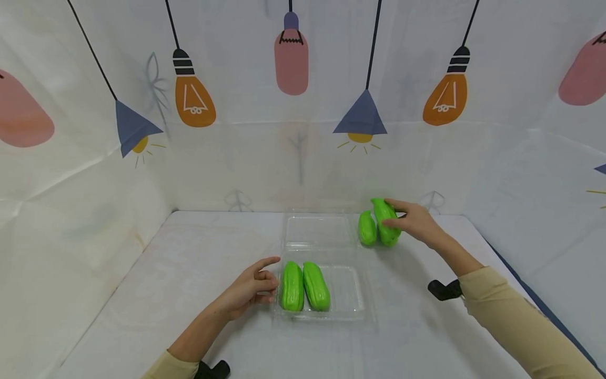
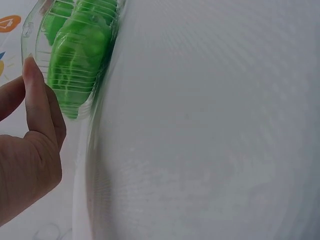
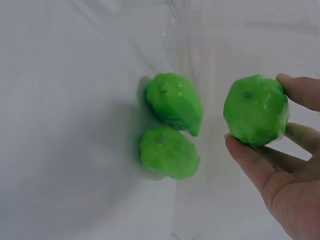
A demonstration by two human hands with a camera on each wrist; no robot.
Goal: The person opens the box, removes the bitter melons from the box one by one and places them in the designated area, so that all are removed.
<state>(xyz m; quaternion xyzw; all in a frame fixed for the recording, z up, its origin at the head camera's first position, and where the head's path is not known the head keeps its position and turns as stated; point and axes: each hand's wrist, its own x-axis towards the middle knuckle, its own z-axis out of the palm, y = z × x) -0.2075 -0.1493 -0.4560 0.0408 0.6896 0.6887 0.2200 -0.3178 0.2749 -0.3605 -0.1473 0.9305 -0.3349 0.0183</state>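
A clear plastic clamshell tray (image 1: 354, 296) lies open on the white table, its lid (image 1: 317, 229) folded back. Two green gourds (image 1: 292, 287) (image 1: 316, 286) lie side by side in the tray's left half. My left hand (image 1: 269, 275) rests on the table at the tray's left edge, index finger stretched out, other fingers loosely curled, holding nothing. In the left wrist view its thumb (image 2: 35, 95) is at the tray wall (image 2: 97, 105), with a gourd (image 2: 75, 60) behind it. My right hand (image 1: 390, 213) grips a third gourd (image 1: 389, 236) (image 3: 255, 110) right of the lid. A fourth gourd (image 1: 366, 228) lies beside it.
A printed backdrop with lamp pictures (image 1: 194, 100) walls the table at the back and both sides. In the right wrist view two more gourds (image 3: 174, 102) (image 3: 167, 152) lie left of the held one. Black wrist mounts (image 1: 444, 289) (image 1: 213, 368) sit on both forearms.
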